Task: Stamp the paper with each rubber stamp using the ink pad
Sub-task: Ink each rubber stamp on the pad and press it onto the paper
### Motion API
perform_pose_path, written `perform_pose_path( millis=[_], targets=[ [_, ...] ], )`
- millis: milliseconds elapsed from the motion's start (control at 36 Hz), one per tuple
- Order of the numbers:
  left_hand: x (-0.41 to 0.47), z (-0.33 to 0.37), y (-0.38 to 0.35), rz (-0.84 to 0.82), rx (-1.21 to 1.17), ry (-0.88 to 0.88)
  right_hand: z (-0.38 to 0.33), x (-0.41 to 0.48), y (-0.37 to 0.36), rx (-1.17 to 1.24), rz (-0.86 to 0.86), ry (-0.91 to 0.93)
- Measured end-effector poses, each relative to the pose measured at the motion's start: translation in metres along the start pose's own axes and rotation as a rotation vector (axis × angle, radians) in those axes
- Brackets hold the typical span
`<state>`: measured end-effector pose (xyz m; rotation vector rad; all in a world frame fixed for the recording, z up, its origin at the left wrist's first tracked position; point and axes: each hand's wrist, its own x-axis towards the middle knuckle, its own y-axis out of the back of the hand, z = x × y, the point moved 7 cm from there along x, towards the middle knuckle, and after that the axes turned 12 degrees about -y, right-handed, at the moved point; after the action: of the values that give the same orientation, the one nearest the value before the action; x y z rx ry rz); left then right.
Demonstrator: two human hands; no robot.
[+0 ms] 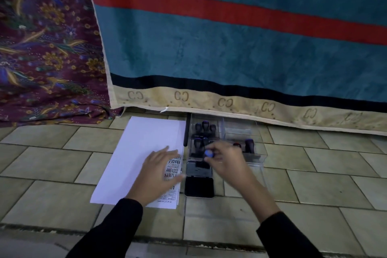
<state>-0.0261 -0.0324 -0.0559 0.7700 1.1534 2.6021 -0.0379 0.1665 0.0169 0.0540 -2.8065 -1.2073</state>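
Observation:
A white paper (pixel 144 148) lies on the tiled floor, with several black stamped words along its right edge. My left hand (pixel 161 170) rests flat on it, fingers straight, beside those prints. To the right of the paper lies an open black ink pad (pixel 199 187), its lid (pixel 198 169) folded back. My right hand (pixel 225 161) pinches a black rubber stamp (pixel 209 154) with a blue top, held over the lid. Behind, a clear plastic box (pixel 254 158) holds several more black stamps (pixel 204 126).
A teal towel (pixel 230 48) with a red stripe hangs just behind the box, a purple floral cloth (pixel 46 48) at the left. A black pen (pixel 186 130) lies between paper and box. A step edge (pixel 146 236) runs across the floor near me.

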Motion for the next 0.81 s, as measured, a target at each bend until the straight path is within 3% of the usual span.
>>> perform_pose_path(
  millis=[83, 194, 806],
  targets=[
    [-0.001, 0.008, -0.026, -0.181, 0.136, -0.038, -0.003, -0.016, -0.016, -0.034, -0.047, 0.051],
    [-0.006, 0.010, -0.039, -0.251, 0.187, -0.023, -0.005, -0.029, -0.024, -0.075, -0.060, 0.124],
    [-0.003, 0.009, -0.038, -0.214, 0.190, 0.009, -0.008, -0.033, -0.027, -0.150, -0.099, 0.115]
  ],
)
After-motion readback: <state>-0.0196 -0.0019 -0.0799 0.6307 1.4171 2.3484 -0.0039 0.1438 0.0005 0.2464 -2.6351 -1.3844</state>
